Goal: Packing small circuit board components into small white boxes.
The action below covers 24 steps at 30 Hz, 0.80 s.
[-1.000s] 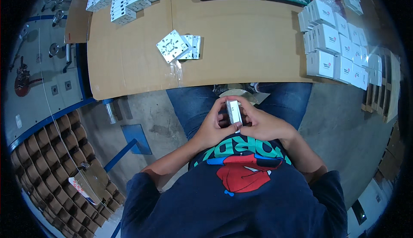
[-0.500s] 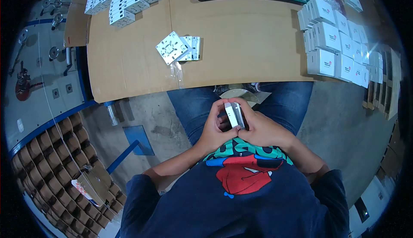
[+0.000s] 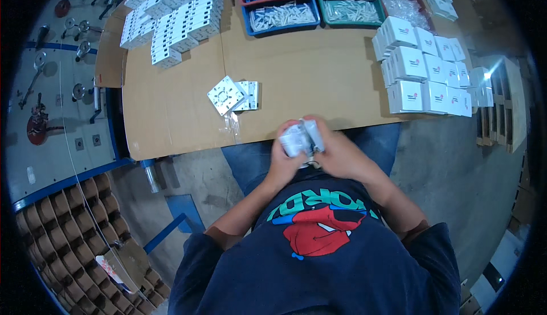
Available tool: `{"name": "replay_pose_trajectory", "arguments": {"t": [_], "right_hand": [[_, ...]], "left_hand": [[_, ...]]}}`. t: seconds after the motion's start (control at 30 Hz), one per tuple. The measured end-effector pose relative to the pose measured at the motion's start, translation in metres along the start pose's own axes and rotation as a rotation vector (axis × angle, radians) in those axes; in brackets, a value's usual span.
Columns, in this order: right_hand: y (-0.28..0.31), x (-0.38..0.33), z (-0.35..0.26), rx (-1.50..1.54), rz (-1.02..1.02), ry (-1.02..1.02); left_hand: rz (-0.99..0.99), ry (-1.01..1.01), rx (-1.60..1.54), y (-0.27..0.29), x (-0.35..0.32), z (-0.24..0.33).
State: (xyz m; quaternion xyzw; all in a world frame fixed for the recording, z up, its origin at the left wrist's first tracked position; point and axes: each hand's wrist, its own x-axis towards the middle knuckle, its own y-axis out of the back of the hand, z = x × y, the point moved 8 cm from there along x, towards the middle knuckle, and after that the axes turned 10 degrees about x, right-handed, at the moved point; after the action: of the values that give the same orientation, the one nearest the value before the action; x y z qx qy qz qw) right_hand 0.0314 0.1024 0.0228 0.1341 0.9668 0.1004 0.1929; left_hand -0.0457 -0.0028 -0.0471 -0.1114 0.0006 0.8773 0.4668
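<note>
- Left hand and right hand: raised together at the table edge, both clasping a small white box.
- White cartons: stacked at the table's right.
- Flat white plates: table centre.

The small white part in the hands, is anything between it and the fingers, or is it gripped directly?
Nothing visible stands between them. The left hand and right hand both close directly on the small white part, held just off the near edge of the cardboard-covered table. The white plates lie apart on the table.
</note>
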Motion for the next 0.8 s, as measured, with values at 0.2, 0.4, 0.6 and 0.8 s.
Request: {"name": "replay_pose_trajectory", "arguments": {"t": [0.2, 0.4, 0.6, 0.8], "right_hand": [[0.060, 0.013, 0.008, 0.218, -0.005, 0.013], [0.118, 0.063, 0.068, 0.346, 0.242, -0.134], [0.142, 0.081, 0.128, 0.295, 0.558, -0.088], [0.091, 0.055, 0.014, -0.004, 0.377, 0.299]], "left_hand": [[-0.106, 0.060, -0.544, -0.024, 0.029, 0.021], [-0.128, 0.205, -0.699, -0.028, 0.069, 0.009], [-0.186, 0.271, -0.763, -0.026, 0.079, 0.007], [-0.197, 0.259, -0.652, -0.022, 0.084, -0.005]]}}
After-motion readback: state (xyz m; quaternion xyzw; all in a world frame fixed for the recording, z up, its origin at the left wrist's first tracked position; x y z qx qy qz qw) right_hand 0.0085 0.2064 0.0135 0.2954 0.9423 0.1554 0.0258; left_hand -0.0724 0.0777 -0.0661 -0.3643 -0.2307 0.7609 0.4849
